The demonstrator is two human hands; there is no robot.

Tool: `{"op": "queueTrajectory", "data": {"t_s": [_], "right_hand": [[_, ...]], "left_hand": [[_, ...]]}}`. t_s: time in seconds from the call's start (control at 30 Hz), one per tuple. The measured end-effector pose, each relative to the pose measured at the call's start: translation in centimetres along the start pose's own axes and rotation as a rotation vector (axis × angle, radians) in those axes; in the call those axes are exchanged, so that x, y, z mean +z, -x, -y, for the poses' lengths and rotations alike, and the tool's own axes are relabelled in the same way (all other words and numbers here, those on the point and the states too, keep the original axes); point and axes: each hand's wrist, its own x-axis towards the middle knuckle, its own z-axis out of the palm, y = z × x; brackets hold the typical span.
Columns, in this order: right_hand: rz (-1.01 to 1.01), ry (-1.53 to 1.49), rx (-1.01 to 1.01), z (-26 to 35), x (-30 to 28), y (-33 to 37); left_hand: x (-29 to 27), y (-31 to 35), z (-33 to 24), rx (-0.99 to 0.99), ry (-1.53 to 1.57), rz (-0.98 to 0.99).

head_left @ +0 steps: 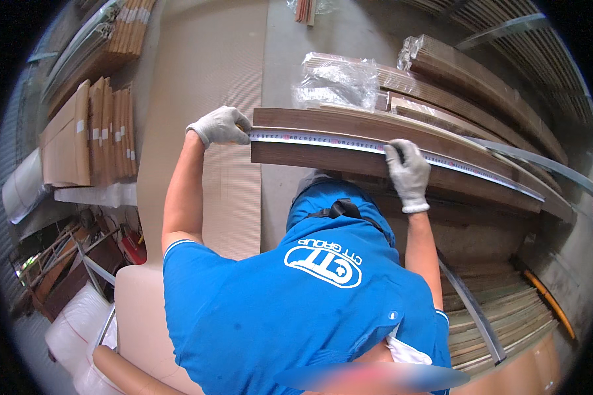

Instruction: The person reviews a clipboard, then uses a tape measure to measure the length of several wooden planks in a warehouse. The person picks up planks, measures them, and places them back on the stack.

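A white measuring tape (316,139) lies stretched along a dark brown plank (303,157). My left hand (221,126), in a light grey glove, is closed on the tape's end at the plank's left end. Farther right, my right hand (410,176), gloved the same, has its fingers curled over the tape and the plank's near part. Beyond that hand the tape continues toward the plank's right end. A thin pale strip runs along the plank behind the tape. The palm sides of both hands are hidden.
Long wrapped boards (474,79) are stacked behind the plank, beside crumpled clear plastic (336,82). Brown cardboard sheeting (211,59) covers the floor at left. Cardboard-wrapped bundles (102,131) stand at far left. A metal bar (471,306) and more stacked boards (501,316) lie at lower right.
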Motion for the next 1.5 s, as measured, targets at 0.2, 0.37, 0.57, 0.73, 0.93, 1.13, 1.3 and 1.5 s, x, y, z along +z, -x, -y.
{"op": "queueTrajectory", "data": {"t_s": [0.2, 0.37, 0.57, 0.73, 0.93, 1.13, 1.3, 1.5], "right_hand": [[0.047, 0.096, -0.305, 1.9, 1.4, 1.8], [0.083, 0.246, -0.309, 0.9, 0.9, 4.5], [0.049, 0.242, -0.273, 0.3, 1.2, 5.7], [0.064, 0.301, -0.249, 0.2, 1.4, 5.6], [0.095, 0.344, -0.237, 0.3, 1.6, 5.0], [0.123, 0.341, -0.208, 0.4, 1.6, 4.9], [0.114, 0.339, -0.216, 0.4, 1.7, 4.9], [0.145, 0.346, -0.189, 0.5, 1.8, 4.7]], "left_hand": [[-0.1, 0.0, -0.2, -0.034, 0.032, 0.010], [-0.3, 0.1, -0.8, -0.017, -0.012, -0.017], [-0.4, 0.0, -1.0, -0.040, -0.024, 0.002], [-0.5, -0.1, -0.9, -0.037, -0.017, 0.019], [-0.4, -0.2, -0.8, -0.041, -0.025, 0.003], [-0.4, -0.4, -0.7, -0.055, -0.028, 0.029], [-0.4, -0.2, -0.6, -0.017, -0.026, 0.006], [-0.3, -0.4, -0.2, -0.031, -0.019, -0.002]]}}
